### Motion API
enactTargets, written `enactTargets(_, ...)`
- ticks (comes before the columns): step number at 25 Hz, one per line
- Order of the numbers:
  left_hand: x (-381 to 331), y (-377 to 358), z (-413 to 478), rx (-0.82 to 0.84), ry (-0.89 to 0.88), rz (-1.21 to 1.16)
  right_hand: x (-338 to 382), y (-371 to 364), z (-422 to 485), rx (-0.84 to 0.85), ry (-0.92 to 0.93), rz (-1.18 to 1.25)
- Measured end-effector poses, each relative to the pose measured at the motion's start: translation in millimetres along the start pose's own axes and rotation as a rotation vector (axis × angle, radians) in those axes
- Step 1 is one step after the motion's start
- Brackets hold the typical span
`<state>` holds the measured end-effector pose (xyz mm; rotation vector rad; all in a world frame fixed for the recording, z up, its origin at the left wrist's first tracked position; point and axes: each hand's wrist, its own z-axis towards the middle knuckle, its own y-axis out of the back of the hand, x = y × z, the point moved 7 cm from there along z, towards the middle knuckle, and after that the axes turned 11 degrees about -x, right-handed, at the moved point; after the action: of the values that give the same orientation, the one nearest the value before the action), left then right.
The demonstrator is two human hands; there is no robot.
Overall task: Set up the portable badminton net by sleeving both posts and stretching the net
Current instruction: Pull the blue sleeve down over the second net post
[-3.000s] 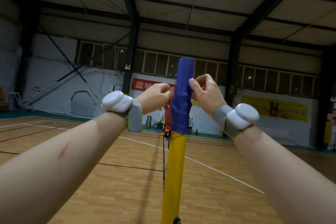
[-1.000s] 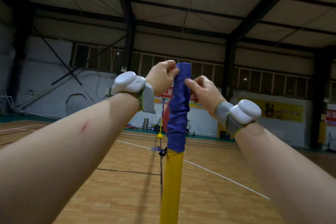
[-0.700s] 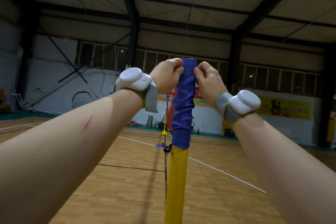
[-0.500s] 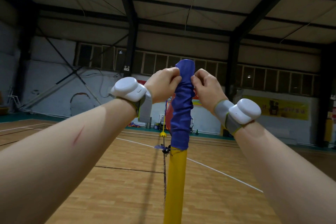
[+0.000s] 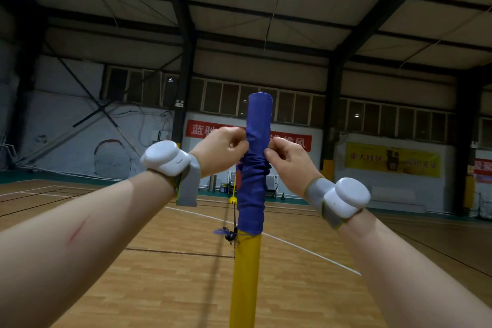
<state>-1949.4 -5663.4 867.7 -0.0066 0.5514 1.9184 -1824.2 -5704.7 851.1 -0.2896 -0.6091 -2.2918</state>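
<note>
Red banner (image 5: 202, 129), back wall, centre-left of frame: white characters 蓝驰 legible at left end. Middle hidden behind left hand (image 5: 221, 149), blue sleeve (image 5: 254, 168), right hand (image 5: 287, 161). Right-end characters too blurred. Yellow banner (image 5: 392, 159), right of frame: red characters, unreadable. Red sign (image 5: 483, 168), far right edge: illegible.

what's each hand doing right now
left hand: closed, pinching the blue sleeve
right hand: closed, pinching the same sleeve

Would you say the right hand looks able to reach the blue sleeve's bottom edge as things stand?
Probably yes. The right hand pinches the blue sleeve partway up the yellow post, and the bottom edge lies directly below it with nothing between; it would have to release its pinch first.
</note>
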Motion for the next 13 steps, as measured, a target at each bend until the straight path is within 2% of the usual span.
enactTargets(4, -6, 20, 31, -0.225, 0.142, -0.076, -4, 4, 12, 0.040, -0.073, -0.013)
enactTargets(8, -13, 19, 44, -0.237, 0.107, -0.066, 1, 25, 46, -0.189, -0.193, 0.050)
enactTargets(13, -13, 10, 44, -0.208, 0.093, -0.113, 14, 16, 59, -0.190, -0.089, -0.042)
